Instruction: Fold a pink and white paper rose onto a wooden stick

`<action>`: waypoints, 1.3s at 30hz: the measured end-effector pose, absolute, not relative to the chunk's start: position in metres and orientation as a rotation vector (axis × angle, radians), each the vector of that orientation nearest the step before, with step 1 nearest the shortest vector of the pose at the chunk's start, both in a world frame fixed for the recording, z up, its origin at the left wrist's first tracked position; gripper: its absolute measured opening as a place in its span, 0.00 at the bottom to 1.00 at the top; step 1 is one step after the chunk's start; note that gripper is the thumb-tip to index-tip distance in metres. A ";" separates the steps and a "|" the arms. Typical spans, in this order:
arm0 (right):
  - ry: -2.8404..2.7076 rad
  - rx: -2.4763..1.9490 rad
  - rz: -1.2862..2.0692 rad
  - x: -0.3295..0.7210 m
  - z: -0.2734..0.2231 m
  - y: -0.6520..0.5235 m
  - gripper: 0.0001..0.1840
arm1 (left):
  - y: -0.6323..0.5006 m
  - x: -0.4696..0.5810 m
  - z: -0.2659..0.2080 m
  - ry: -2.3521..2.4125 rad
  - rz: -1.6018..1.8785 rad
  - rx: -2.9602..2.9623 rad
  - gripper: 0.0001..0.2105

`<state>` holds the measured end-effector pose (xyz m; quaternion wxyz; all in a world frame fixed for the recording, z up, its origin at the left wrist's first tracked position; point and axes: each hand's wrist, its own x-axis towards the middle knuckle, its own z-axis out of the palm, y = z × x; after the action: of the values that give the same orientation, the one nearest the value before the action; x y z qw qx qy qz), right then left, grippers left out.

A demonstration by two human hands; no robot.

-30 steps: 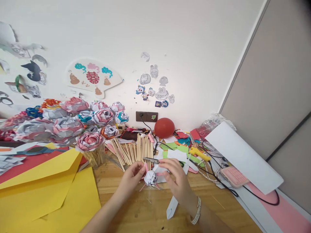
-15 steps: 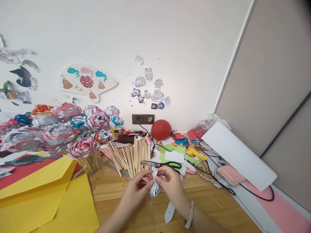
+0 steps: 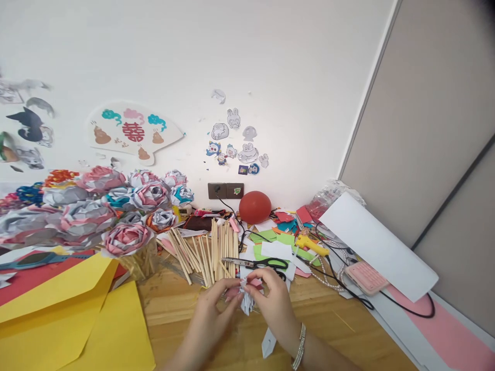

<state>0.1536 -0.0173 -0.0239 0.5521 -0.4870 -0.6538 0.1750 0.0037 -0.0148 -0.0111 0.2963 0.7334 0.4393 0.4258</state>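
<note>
Near edge: wooden table (image 3: pixel 209 340), bare grain showing. Loose white paper strip (image 3: pixel 267 345) beside the right wrist, which wears a pale beaded bracelet (image 3: pixel 299 346). Yellow paper (image 3: pixel 77 319) spread along the left side, one sheet folded over.

Middle: left hand (image 3: pixel 217 305) and right hand (image 3: pixel 273 303) meet over the table — thumbs and fingertips of both pinched on a small white paper flower (image 3: pixel 246 305), its folded petals hanging below the fingers. Pink paper shows among the fingertips; exactly which fold each hand grips is too small to make out.

Just beyond the hands: black-handled scissors (image 3: pixel 253 263), lying crosswise at the near ends of pale wooden sticks (image 3: pixel 225 242). To the right, green and white paper scraps (image 3: pixel 275 249), a yellow glue gun (image 3: pixel 311 243) and a pink keypad (image 3: pixel 366 279). To the left, a cluster of larger paper flowers (image 3: pixel 127 238).

Farthest: red balloon (image 3: pixel 255 207) by the wall; above — socket plate (image 3: pixel 225 191), cartoon cutouts (image 3: pixel 247 151), fan-shaped cutout (image 3: pixel 133 133).
</note>
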 end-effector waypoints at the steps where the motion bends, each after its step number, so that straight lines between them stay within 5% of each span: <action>1: -1.571 -1.118 0.403 0.154 -0.024 -0.017 0.05 | -0.015 0.003 -0.011 1.167 1.142 1.972 0.06; 24: -1.767 -0.900 0.248 0.159 -0.017 -0.017 0.05 | -0.008 -0.003 -0.011 0.898 1.202 2.285 0.04; 30: -1.776 -0.964 0.535 0.161 -0.012 -0.016 0.09 | -0.003 -0.011 0.006 0.858 0.925 2.294 0.04; 36: -1.630 -1.159 1.165 0.163 -0.010 -0.017 0.05 | -0.003 -0.008 0.005 0.906 0.702 1.927 0.08; 39: -1.748 -1.119 1.101 0.169 -0.005 -0.016 0.04 | -0.003 -0.005 0.001 0.886 0.666 1.712 0.09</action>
<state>0.1692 -0.0163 -0.0051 0.3857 -0.4394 -0.6864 0.4324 -0.0053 -0.0031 0.0005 0.5237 0.7152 0.3701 0.2781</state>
